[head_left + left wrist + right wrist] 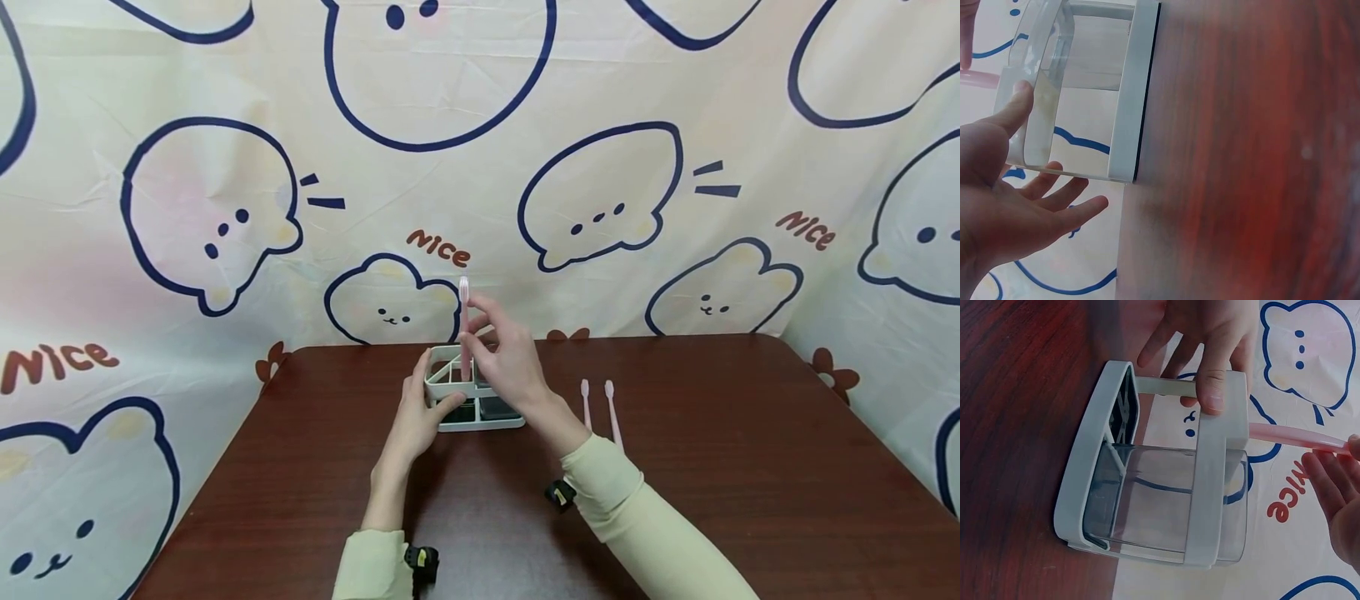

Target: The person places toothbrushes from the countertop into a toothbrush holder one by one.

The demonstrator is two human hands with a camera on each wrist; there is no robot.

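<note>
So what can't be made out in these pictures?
Lower ends of the two loose toothbrushes: head view, hidden behind the right forearm.
Lower tip of the held toothbrush: right wrist view, hidden by the holder's top.
Most of the right hand: left wrist view, cut off by the left edge.

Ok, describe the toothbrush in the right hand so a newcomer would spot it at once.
Toward the far edge of the brown table stands a pale divided holder, touched by the left hand. At the holder's top, the right hand pinches a pink toothbrush, bristle end up. It alone is held upright; two other toothbrushes lie on the table to the right.
</note>
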